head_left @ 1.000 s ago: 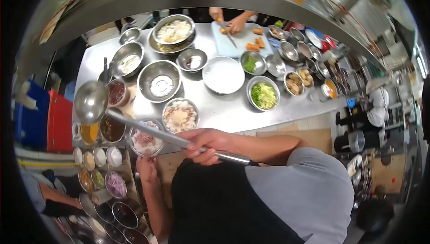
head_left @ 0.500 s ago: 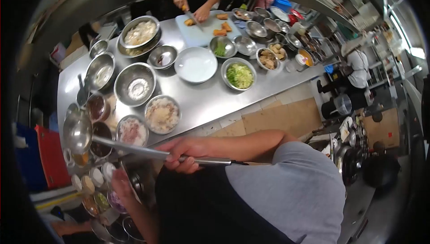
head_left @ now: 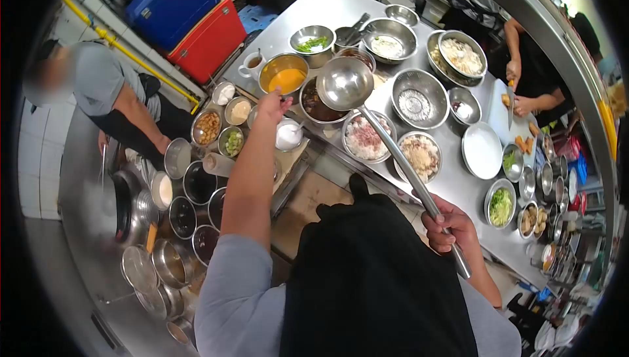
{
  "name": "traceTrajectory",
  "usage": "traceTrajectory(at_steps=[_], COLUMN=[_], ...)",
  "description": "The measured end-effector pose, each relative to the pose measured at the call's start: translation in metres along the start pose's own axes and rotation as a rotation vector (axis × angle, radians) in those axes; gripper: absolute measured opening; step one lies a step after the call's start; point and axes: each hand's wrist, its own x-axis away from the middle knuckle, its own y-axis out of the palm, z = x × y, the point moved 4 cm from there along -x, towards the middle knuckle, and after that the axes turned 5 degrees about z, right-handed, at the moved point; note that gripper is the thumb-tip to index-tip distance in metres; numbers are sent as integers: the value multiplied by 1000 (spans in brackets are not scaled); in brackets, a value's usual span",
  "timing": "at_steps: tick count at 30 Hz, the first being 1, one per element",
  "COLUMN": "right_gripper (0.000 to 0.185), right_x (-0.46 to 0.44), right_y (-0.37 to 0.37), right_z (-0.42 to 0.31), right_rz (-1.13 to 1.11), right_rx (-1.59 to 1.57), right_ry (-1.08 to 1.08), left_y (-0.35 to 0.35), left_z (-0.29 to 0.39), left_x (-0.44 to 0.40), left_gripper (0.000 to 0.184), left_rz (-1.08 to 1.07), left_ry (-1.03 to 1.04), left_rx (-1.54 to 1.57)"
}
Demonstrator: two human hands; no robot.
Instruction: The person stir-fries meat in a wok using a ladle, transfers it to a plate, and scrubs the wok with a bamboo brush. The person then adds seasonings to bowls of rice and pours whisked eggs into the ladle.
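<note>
My right hand (head_left: 452,226) is wrapped round the long metal handle of a large ladle (head_left: 345,82). The ladle's empty round bowl hangs over the steel table, beside a bowl of dark sauce (head_left: 314,109). My left hand (head_left: 273,105) is at the near rim of a metal bowl of orange liquid (head_left: 283,72), its thumb over the edge and its fingers bent along the outside. Beneath the ladle's handle stand a bowl of pinkish-white food (head_left: 368,137) and a bowl with a tan topping (head_left: 419,155).
An empty steel bowl (head_left: 419,98) and a white plate (head_left: 483,150) stand on the table. Across it, a person's hands (head_left: 521,101) cut food on a board. Another person (head_left: 111,85) stands left by a wok (head_left: 124,206). Several ingredient tubs (head_left: 200,183) crowd the left counter.
My view has swung left. My left hand has reached forward to the orange liquid's bowl. The ladle stays in my right hand, now angled with its bowl further ahead.
</note>
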Motion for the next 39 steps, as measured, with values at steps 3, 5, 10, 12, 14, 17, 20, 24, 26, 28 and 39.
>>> traceTrajectory(at_steps=[3, 5, 10, 12, 14, 17, 20, 24, 26, 28, 39], right_gripper=[68, 68, 68, 68, 67, 67, 68, 66, 65, 63, 55], right_x=[-8, -12, -15, -16, -20, -26, -34, -46, -51, -59, -79], right_y=[1, 0, -5, -5, -6, -4, -1, 7, 15, 20, 49], right_z=[-9, -15, -31, -37, -43, -51, -59, -67, -72, -75, -79], right_rz=[12, 23, 28, 65, 76, 90, 85, 66, 55, 47, -69], right_rx=[5, 24, 93, 121, 132, 159, 191, 251, 237, 227, 189], right_ry=[33, 52, 121, 126, 147, 181, 206, 234, 244, 255, 318], left_y=[0, -1, -8, -11, -14, -5, -5, -2, 1, 3, 5], left_z=[-7, -6, -12, -6, 2, 22, 37, 47, 51, 54, 55], left_x=[-4, -12, -13, -1, 12, 60, 88, 115, 125, 134, 148], left_gripper=[35, 31, 23, 23, 23, 23, 19, 16, 14, 13, 12], left_rz=[58, 100, -18, 2, 24, 113, 190, 292, 319, 346, 399], left_ry=[-21, -48, 30, 68, 111, 300, 464, 596, 639, 680, 885], left_rx=[81, 151, 129, 130, 130, 136, 125, 49, 12, -20, -141])
